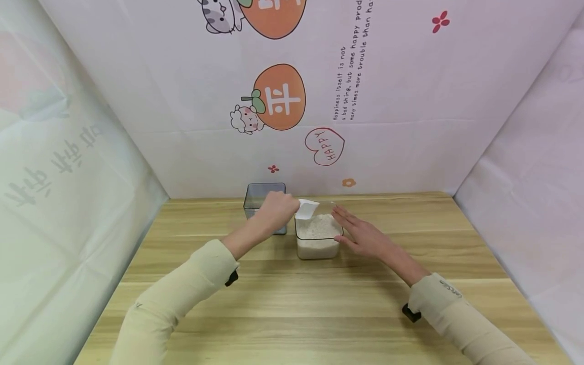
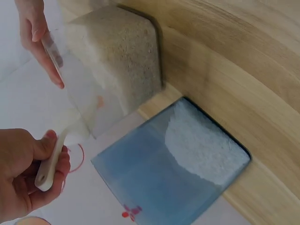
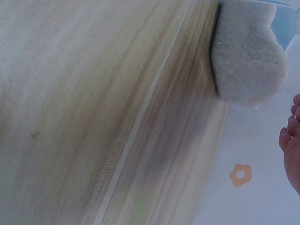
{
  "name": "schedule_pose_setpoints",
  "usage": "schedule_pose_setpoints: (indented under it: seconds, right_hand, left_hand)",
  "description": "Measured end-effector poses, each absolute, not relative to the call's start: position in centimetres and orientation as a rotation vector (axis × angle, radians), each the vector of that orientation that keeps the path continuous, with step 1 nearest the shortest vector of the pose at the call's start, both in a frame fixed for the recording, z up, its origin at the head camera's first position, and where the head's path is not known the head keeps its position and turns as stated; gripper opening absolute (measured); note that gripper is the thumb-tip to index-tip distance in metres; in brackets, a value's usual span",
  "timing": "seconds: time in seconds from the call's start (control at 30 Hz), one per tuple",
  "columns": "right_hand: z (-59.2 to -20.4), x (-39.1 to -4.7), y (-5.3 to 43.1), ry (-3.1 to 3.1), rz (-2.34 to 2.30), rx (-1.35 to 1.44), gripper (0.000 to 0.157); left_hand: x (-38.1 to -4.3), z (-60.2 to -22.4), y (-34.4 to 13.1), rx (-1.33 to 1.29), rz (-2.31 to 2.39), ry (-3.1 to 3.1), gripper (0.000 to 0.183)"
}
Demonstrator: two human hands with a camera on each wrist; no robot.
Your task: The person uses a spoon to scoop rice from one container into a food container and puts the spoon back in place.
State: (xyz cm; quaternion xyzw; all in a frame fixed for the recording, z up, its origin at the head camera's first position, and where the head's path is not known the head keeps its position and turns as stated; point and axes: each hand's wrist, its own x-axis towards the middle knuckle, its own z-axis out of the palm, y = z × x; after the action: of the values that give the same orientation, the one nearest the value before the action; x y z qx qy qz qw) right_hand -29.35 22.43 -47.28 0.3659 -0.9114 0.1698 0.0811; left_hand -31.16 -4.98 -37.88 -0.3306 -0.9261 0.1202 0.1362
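Note:
My left hand (image 1: 279, 210) grips a white scoop (image 1: 306, 209) by its handle, with the scoop's head at the rim of a clear square container (image 1: 319, 249). Pale, grainy powder (image 1: 321, 226) fills much of that container. In the left wrist view, fingers and thumb wrap the scoop handle (image 2: 48, 166). Against the container's right side lies my right hand (image 1: 367, 237), its fingers fairly straight along the rim. A bluish see-through container (image 1: 264, 190) stands just left of the clear one, partly behind my left hand; whitish grains (image 2: 204, 145) lie at its bottom.
Both containers stand on a wood-grain table (image 1: 310, 309) near its back edge. Behind them rises a white printed backdrop (image 1: 392, 152), with white sheets on the left (image 1: 68, 203) and right (image 1: 524, 167).

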Motion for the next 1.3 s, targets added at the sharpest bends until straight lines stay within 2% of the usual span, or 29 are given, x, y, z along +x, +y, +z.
schedule_pose_setpoints:
  seconds: [0.37,0.5,0.7,0.97,1.2,1.3]
  right_hand:
    - [-47.3,-29.4,22.5,-2.704,0.503,1.100,0.068]
    - [-47.4,-29.5,22.5,-2.700,0.499,1.096,0.068]
    - [-47.4,-29.6,22.4,-2.710,0.499,1.101,0.068]
    - [-47.4,-29.2,22.4,-2.714,0.525,1.095,0.067]
    - [-47.5,-29.3,22.4,-2.703,0.499,1.091,0.067]
    - [-47.5,-29.4,22.4,-2.690,0.490,1.101,0.067]
  left_hand:
    - [-32.6,-40.0,-2.1,-1.020,0.460,-2.563,0.036]
    - [-33.2,-39.7,-1.7,-1.084,0.480,-2.581,0.030]
    - [-34.0,-39.2,-1.4,-1.176,0.462,-2.750,0.009]
    - [-34.3,-39.1,-1.2,-1.258,0.391,-2.884,0.018]
    - [-34.5,-38.8,-1.1,-1.300,0.181,-3.023,0.044]
    - [-34.8,-39.0,-0.8,-1.316,0.175,-3.057,0.042]
